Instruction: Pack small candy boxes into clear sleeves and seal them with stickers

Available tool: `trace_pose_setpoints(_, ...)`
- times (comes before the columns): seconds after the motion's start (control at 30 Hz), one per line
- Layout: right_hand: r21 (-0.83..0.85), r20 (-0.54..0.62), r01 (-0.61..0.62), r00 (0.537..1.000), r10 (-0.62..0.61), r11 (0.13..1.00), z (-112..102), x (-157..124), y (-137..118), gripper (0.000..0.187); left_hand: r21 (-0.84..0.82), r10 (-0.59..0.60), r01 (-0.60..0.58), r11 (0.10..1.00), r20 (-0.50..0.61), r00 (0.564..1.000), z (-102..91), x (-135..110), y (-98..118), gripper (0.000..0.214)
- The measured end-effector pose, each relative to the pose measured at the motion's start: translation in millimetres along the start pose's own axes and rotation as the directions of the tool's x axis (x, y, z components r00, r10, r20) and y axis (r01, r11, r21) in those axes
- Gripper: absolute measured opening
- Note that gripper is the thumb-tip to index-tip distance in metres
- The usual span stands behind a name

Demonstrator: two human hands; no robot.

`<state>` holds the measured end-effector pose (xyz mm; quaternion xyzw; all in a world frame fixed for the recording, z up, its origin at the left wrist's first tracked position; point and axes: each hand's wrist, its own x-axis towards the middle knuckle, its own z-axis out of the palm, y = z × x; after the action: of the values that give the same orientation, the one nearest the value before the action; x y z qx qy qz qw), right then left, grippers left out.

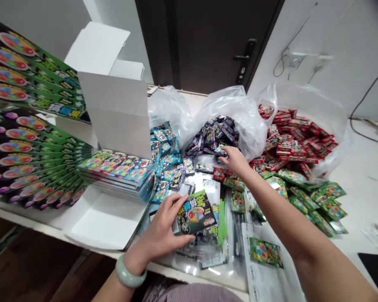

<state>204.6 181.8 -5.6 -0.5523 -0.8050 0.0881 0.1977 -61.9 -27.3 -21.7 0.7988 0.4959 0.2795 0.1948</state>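
Observation:
My left hand, with a pale green bangle on its wrist, grips a clear packet with a black and green printed card just above several empty clear sleeves. My right hand reaches forward, fingers curled over small purple packets spilling from a clear plastic bag. Whether it holds one I cannot make out.
A bag of red packets stands at the right, with green packets loose before it. Blue packets lie left of the purple ones. An open white box holds a stack of filled packs. Green display cards fan out far left.

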Motion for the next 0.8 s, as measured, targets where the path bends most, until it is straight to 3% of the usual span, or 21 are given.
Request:
trace_pose_setpoints(0.1,-0.080,-0.019,-0.001,1.000,-0.001,0.997,19,33,6,0.059,0.022,-0.017,0.017,1.000,0.001,1.000,2.5,-1,-2,0.105)
trace_pose_setpoints(0.23,-0.101,-0.024,0.052,0.998,-0.054,0.994,28,33,7,0.039,0.032,-0.017,0.018,0.999,-0.013,1.000,4.7,0,-6,0.106)
trace_pose_setpoints(0.33,-0.074,-0.097,0.069,0.992,-0.076,0.995,11,15,10,0.032,0.031,-0.006,0.007,1.000,-0.026,1.000,2.9,1,-9,0.103)
trace_pose_setpoints(0.43,0.151,-0.147,0.096,0.986,-0.074,0.984,-18,-15,21,0.028,0.029,0.003,-0.002,1.000,-0.045,0.999,-0.5,2,-10,0.097)
trace_pose_setpoints(0.5,0.394,-0.021,0.100,0.995,-0.100,0.914,-34,-38,35,0.027,0.027,0.006,-0.005,1.000,-0.053,0.999,-1.9,3,-9,0.093)
trace_pose_setpoints(0.57,0.532,0.139,0.072,0.975,-0.171,0.844,-43,-60,52,0.025,0.028,0.009,-0.008,1.000,-0.047,0.999,-0.9,4,-7,0.090)
trace_pose_setpoints(0.67,0.448,0.217,0.074,0.958,-0.189,0.891,-44,-85,76,0.018,0.026,0.034,-0.034,0.999,-0.016,0.999,4.5,7,-3,0.088)
trace_pose_setpoints(0.8,0.214,0.080,0.012,0.996,-0.030,0.977,-37,-111,85,0.034,0.029,0.057,-0.057,0.998,0.016,0.998,10.8,9,3,0.088)
